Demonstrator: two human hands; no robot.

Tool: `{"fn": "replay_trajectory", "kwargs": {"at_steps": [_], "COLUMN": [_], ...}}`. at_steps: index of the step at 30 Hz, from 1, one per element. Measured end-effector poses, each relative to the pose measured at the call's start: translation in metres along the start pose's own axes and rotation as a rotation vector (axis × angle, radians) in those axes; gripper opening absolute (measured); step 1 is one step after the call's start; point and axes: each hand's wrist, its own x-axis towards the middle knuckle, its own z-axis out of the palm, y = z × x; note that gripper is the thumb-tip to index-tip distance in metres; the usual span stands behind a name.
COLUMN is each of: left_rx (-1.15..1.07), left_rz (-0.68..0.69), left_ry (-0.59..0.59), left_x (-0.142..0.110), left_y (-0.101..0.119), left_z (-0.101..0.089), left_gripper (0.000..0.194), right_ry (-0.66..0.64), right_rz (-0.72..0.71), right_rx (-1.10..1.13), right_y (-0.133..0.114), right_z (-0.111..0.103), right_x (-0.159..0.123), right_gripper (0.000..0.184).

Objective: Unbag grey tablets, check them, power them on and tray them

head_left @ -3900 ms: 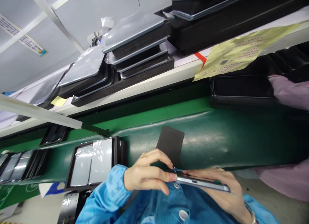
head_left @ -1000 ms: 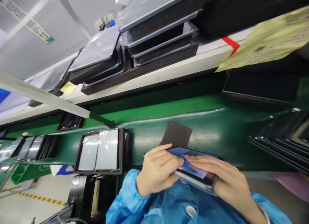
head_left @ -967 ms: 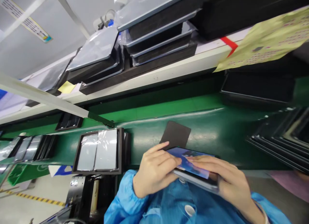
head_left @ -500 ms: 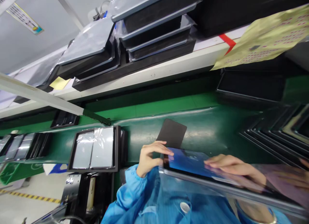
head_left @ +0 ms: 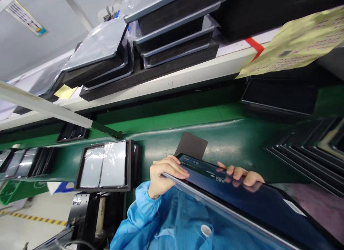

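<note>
A tablet with a dark, glossy screen and clock digits near its left end is held tilted in front of the blue work jacket. My left hand is closed around its left end, with the fingers over the screen's edge. Over the far long edge curl the fingers of my right hand, mirrored in the glass; the rest of that hand is hidden behind the tablet. Just beyond the tablet's left end lies a dark flat pad on the green mat.
Left on the bench, a black tray holds two film-wrapped flat panels. Black trays are stacked at the right. Above runs a white shelf carrying trays and wrapped panels, with a yellow printed sheet hanging. A pale post slants at left.
The tablet has tilted, and its screen went from bright blue to dark with a clock. My right hand moved from lying on the screen to the far edge; my left fingers closed over the end.
</note>
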Motion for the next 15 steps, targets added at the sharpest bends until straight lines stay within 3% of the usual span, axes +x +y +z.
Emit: {"fn": "replay_trajectory", "kwargs": {"at_steps": [4,10,13,15], "left_rx": [0.042,0.052,0.067,0.066], "left_rz": [0.062,0.029,0.023,0.032], "left_ry": [-0.046,-0.053,-0.062,-0.077], "left_x": [0.005,0.006,0.007,0.006], "left_y": [0.011,0.015,0.017,0.017], "left_z": [0.005,0.008,0.006,0.004], "left_gripper": [0.015,0.013,0.013,0.016], "right_ry": [-0.008,0.006,0.024,0.058], "right_rz": [-0.097,-0.226,-0.197,-0.099], "right_rx": [0.117,0.141,0.048,-0.094], "right_y": [0.019,0.016,0.014,0.015], "right_z": [0.005,0.014,0.020,0.025], "right_x": [-0.006,-0.002,0.001,0.008], "right_gripper": [0.052,0.023,0.030,0.038]}}
